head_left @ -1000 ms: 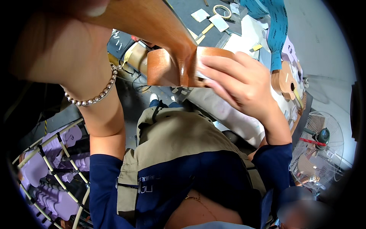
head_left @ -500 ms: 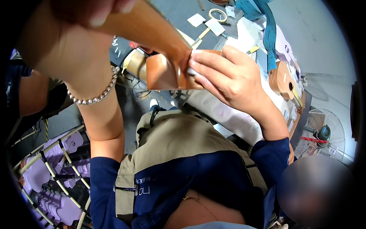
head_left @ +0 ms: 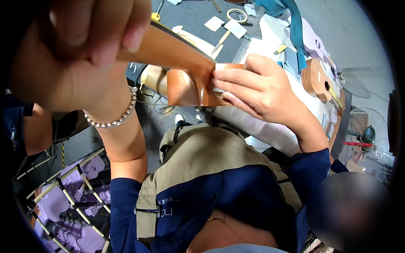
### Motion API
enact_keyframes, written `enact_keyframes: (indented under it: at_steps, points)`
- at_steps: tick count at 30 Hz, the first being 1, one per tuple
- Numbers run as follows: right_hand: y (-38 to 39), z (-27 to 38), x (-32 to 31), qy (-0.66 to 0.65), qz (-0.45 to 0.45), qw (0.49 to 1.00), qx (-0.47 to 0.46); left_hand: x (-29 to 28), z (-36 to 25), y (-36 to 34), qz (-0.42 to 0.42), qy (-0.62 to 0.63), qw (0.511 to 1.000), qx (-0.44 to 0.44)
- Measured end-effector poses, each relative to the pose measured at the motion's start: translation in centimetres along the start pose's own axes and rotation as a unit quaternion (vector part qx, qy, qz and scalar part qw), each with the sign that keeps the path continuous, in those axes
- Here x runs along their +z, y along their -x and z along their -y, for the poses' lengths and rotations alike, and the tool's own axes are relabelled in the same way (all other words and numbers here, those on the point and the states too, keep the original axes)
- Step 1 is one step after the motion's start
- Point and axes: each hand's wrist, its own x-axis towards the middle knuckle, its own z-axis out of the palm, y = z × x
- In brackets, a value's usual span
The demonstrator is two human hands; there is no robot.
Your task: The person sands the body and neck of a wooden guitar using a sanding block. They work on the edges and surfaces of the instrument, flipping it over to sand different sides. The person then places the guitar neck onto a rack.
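Note:
A glossy brown ukulele or small guitar is held up in front of me, its neck [head_left: 164,51] slanting up to the left and part of its body [head_left: 183,89] showing below. My left hand [head_left: 90,42], large and close to the camera, is closed around the neck's upper end. My right hand [head_left: 268,90] is closed, its fingers pressed together against the joint of neck and body. Under those fingertips shows a small white folded sheet [head_left: 217,89], mostly covered. The far end of the neck is hidden behind my left hand.
The worktable bears a tape roll [head_left: 237,16], white squares, a wooden-handled tool [head_left: 221,41] and a teal strip [head_left: 298,33]. A brown ukulele [head_left: 314,80] lies at right, near a fan [head_left: 368,135]. At lower left a rack [head_left: 63,189] holds lilac bodies; another person's arm [head_left: 38,130] is above it.
The instrument and both hands sit slightly lower and further right in the view, as does most of the surroundings. My right fingers stay at the neck joint.

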Motion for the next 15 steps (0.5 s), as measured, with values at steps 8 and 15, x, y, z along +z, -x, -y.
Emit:
enact_keyframes:
  at_steps: [8,15]
  points:
    - [-0.2,-0.1,0.2,0.026,-0.021,0.999,0.019,-0.3,0.1,0.1,0.008,-0.007,1.0,-0.009]
    - [0.7,0.0,0.0,0.031,-0.019,0.999,0.038,0.1,0.6,-0.6,0.06,-0.006,0.998,-0.004]
